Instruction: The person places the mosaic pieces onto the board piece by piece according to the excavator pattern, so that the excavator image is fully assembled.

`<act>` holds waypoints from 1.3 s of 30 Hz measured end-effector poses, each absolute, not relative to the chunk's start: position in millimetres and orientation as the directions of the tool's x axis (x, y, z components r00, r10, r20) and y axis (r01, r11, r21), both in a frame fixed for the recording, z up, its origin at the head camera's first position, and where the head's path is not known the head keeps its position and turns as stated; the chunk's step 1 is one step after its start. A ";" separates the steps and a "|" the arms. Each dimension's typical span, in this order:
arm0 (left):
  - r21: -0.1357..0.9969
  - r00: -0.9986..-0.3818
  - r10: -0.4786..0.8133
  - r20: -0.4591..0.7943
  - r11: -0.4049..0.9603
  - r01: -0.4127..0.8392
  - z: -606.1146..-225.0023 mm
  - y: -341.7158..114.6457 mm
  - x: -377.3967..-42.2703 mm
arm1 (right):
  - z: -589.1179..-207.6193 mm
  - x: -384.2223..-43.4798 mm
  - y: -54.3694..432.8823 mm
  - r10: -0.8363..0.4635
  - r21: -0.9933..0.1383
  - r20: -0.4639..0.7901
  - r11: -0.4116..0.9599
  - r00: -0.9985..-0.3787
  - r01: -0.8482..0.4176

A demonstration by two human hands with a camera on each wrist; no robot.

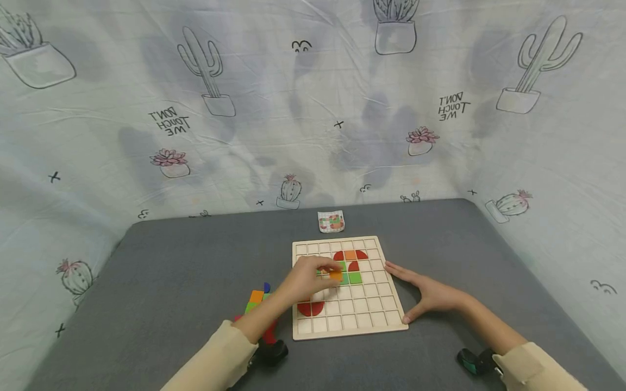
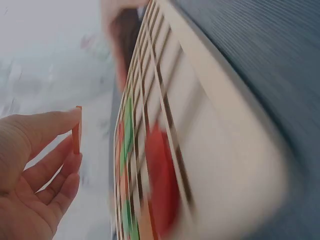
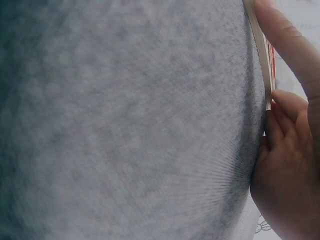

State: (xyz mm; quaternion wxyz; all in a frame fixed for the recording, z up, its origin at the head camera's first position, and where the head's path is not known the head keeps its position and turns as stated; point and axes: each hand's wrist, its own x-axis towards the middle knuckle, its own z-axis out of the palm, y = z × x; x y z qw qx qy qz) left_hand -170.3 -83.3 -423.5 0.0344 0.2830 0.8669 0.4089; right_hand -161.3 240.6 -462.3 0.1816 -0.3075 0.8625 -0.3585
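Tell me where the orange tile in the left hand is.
In the left wrist view, the orange tile is left of centre, pinched between thumb and fingertips of the left hand, apart from the wooden grid board on its right.

In the head view, the person's left hand (image 1: pixel 307 278) and left forearm (image 1: pixel 259 319) hide part of the square pale wooden grid board (image 1: pixel 364 305) and of the heap of flat coloured pieces (image 1: pixel 256 296). The pattern on the small white printed card (image 1: pixel 331 221) is too small to make out fully. The left wrist view blurs the board's near corner and a rounded red piece (image 2: pixel 162 185), and the right wrist view's top edge cuts the board off.
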 end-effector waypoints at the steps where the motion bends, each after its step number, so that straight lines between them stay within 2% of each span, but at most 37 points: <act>1: 0.721 -0.825 0.541 0.164 0.504 0.474 -422.9 -71.8 -173.3 | -462.2 -161.6 240.7 -0.658 -0.728 -0.095 0.558 -0.747 -0.399; 9: 0.577 -0.781 0.619 0.084 0.608 0.545 -425.5 -8.4 -196.7 | -461.7 -162.8 241.1 -0.661 -0.728 -0.099 0.557 -0.744 -0.398; 19: 0.479 -0.734 0.674 0.081 0.620 0.622 -435.3 21.2 -206.1 | -463.4 -163.1 241.7 -0.666 -0.737 -0.082 0.542 -0.742 -0.405; 28: 0.515 -0.775 0.620 0.123 0.628 0.584 -444.1 30.9 -207.3 | -463.2 -163.4 242.0 -0.650 -0.733 -0.103 0.561 -0.753 -0.385; 34: 0.565 -0.761 0.645 0.067 0.605 0.562 -440.8 23.3 -208.3 | -463.5 -163.0 241.4 -0.651 -0.727 -0.096 0.563 -0.753 -0.394; 39: 0.691 -0.763 0.645 0.039 0.534 0.487 -430.4 1.7 -204.6 | -465.7 -163.6 242.4 -0.658 -0.727 -0.092 0.557 -0.747 -0.401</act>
